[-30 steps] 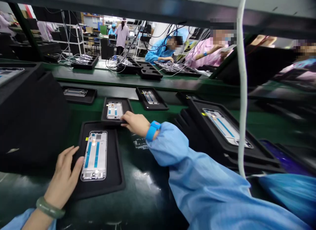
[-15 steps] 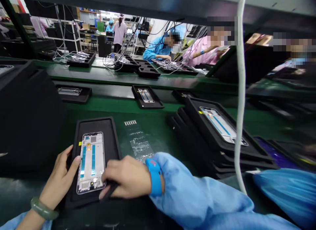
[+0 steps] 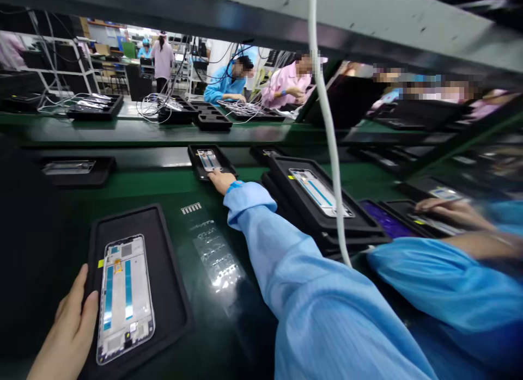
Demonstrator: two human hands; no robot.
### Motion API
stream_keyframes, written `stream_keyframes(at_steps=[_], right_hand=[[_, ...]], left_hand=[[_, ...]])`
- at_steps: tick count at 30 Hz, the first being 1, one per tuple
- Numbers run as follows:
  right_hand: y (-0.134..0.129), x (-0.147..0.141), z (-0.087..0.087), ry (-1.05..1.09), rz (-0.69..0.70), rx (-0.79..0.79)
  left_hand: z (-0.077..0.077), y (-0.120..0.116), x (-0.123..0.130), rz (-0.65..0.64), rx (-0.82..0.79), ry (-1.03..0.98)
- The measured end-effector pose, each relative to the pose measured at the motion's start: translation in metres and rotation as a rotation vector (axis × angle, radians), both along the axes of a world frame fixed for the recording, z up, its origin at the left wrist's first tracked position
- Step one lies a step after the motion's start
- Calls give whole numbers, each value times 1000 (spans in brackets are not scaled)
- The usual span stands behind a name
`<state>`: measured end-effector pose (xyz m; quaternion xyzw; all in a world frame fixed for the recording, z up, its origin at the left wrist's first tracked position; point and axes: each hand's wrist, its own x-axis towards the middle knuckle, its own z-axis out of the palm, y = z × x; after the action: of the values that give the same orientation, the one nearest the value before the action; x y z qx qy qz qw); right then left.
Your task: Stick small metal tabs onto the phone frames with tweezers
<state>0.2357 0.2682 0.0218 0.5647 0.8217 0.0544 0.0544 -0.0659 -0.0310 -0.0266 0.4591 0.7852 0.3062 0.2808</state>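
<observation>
A phone frame with two blue strips and a yellow tab lies in a black tray in front of me. My left hand rests against the left edge of that tray, thumb and fingers apart. My right hand reaches far forward to a smaller-looking black tray, which holds another phone frame; its fingers are on the near edge of that tray. Between the two trays a clear plastic sheet with a row of white tabs lies on the green surface.
Stacked black trays with a phone frame on top stand at right, behind a hanging white cable. Another person's hand and blue sleeve are at far right. One more tray lies at back left. A metal beam crosses above.
My right hand has left the near tray and moved forward to the back tray. The view has turned right, and another person's hand now shows at the right.
</observation>
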Motion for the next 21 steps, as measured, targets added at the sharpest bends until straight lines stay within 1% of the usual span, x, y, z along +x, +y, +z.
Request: stream_keyframes(at_steps=[3, 5, 7, 9, 11, 13, 14, 17, 21], right_hand=[[-15, -15, 10, -12, 98, 29], [-32, -28, 19, -4, 182, 54], [-58, -40, 29, 12, 272, 77], [-88, -51, 36, 27, 375, 93], [-122, -58, 42, 37, 525, 108], [-154, -64, 45, 47, 677, 111], [-169, -66, 46, 54, 729, 116], [-208, -70, 47, 83, 833, 117], [-247, -73, 43, 174, 946, 89]], left_hand=[[-2, 2, -1, -31, 2, 33], [-2, 3, 2, -30, -16, 42], [-2, 3, 8, -32, -10, 32], [-3, 3, 14, -40, 37, 25], [-4, 3, 18, -46, 74, 12], [-4, 3, 20, -37, 79, -16], [-4, 3, 20, -29, 78, -31], [-1, 2, 22, -3, 101, -66], [-1, -4, 24, 37, 151, -149]])
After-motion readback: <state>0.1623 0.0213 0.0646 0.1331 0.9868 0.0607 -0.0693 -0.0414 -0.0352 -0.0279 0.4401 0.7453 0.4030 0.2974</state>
